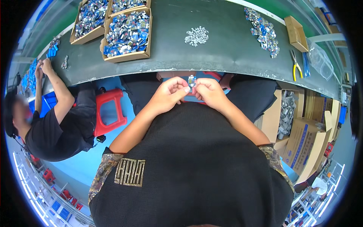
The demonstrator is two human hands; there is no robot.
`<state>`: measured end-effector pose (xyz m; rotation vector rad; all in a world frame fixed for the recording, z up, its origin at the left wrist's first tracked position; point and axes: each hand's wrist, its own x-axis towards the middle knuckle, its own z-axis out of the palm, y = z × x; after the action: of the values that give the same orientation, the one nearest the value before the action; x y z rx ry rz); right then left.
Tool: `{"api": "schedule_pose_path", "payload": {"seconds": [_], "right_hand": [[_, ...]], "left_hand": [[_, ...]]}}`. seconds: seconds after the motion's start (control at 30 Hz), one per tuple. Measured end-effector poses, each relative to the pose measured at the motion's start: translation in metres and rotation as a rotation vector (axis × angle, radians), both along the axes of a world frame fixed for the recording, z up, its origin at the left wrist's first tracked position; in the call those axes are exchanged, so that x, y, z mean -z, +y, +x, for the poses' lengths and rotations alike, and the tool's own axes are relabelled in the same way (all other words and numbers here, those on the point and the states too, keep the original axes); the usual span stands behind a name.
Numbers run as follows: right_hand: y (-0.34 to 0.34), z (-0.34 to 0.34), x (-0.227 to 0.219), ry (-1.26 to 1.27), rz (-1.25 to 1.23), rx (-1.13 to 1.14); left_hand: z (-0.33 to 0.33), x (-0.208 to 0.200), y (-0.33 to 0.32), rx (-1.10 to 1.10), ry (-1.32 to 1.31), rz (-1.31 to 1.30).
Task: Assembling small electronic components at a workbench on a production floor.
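Between my two hands, just off the table's front edge, is a small blue circuit board with metal parts on it. My left hand pinches it from the left, thumb and forefinger near its lower end. From the other side my right hand is closed, with its fingertips at the board's right edge. Beyond the hands, a small heap of silvery-grey metal pieces lies on the dark green table. A long pile of similar boards lies farther right.
Cardboard trays of boards stand at the far left. On the right are yellow-handled pliers, a small open box and a clear plastic bag. A co-worker sits at left by a red stool. Cartons stand below right.
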<state>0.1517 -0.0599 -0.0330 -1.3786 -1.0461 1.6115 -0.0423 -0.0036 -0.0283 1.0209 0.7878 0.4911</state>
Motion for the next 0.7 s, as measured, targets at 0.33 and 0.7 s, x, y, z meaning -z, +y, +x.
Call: {"api": "schedule_pose_path", "payload": {"seconds": [0.33, 0.7], "right_hand": [[0.004, 0.002, 0.008, 0.1, -0.05, -0.01], [0.015, 0.007, 0.009, 0.087, -0.053, -0.083]], "left_hand": [[0.007, 0.029, 0.007, 0.21, 0.082, 0.087], [0.01, 0.028, 0.017, 0.199, 0.052, 0.034]]}}
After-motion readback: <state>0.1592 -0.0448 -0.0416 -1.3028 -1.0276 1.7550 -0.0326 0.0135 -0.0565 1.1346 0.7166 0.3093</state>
